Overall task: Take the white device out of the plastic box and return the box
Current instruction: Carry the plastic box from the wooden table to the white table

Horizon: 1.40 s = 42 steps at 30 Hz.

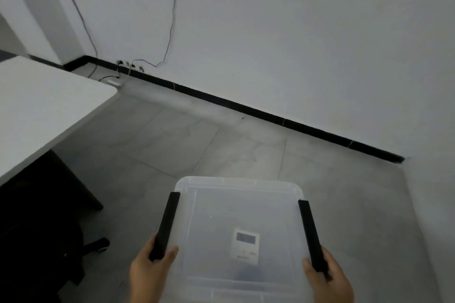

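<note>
A translucent plastic box (221, 206) with its lid on is held above the grey tiled floor at the bottom centre of the head view. Black latch handles run along its left and right sides. Through the lid I see the white device (245, 246), a flat unit with a small dark screen, lying inside near the middle right. My left hand (150, 275) grips the box at the near end of the left black handle. My right hand (330, 278) grips it at the near end of the right black handle.
A white table (41, 110) stands at the left, with a dark chair base and castor (98, 246) beneath it. A white wall with a black skirting (270, 115) runs across the back. Wall sockets and cables (128, 65) sit at the far left corner.
</note>
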Each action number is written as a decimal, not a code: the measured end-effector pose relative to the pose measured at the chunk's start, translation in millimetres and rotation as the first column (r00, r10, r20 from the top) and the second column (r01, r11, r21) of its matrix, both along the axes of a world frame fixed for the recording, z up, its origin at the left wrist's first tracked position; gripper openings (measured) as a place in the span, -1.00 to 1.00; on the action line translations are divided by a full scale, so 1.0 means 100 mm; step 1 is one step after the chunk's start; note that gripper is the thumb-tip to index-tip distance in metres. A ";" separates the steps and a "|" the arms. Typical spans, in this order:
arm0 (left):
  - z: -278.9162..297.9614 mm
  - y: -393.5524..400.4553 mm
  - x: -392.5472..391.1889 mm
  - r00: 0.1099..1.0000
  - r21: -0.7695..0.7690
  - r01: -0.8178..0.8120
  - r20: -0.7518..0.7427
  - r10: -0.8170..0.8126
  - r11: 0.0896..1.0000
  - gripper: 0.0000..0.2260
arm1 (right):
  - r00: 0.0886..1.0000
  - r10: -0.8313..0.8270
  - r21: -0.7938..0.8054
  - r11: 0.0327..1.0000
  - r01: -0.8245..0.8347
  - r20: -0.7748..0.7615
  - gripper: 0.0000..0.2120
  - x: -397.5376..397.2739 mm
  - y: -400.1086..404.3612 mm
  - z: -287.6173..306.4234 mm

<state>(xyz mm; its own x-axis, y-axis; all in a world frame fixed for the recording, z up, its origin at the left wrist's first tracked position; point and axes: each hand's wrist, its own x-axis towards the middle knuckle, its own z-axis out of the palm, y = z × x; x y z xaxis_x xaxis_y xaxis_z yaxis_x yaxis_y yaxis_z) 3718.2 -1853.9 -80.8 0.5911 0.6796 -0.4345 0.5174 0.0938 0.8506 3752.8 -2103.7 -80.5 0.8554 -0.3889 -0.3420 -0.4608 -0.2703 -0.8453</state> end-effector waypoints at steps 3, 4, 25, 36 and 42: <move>0.00 0.12 0.62 0.989 0.005 -0.147 0.027 0.147 0.989 -0.54 | 0.992 0.115 -0.025 0.993 -0.114 0.043 -0.54 1.07 0.16 0.00; 0.01 0.16 0.76 0.980 0.007 -0.193 0.041 0.193 0.981 -0.55 | 0.988 0.142 -0.040 0.989 -0.140 0.053 -0.55 1.32 0.27 0.04; 0.30 3.01 2.06 0.630 0.133 -0.776 0.204 0.749 0.616 -0.62 | 0.590 0.793 -0.061 0.603 -0.795 0.151 -0.53 4.10 4.26 0.34; 0.39 4.56 2.06 0.377 0.148 -0.925 0.265 0.888 0.349 -0.72 | 0.301 0.931 -0.037 0.315 -0.948 0.208 -0.58 4.46 6.71 0.08; 0.38 5.19 2.00 0.331 0.173 -0.939 0.220 0.917 0.298 -0.85 | 0.204 0.970 -0.055 0.213 -0.976 0.136 -0.60 4.39 7.52 0.08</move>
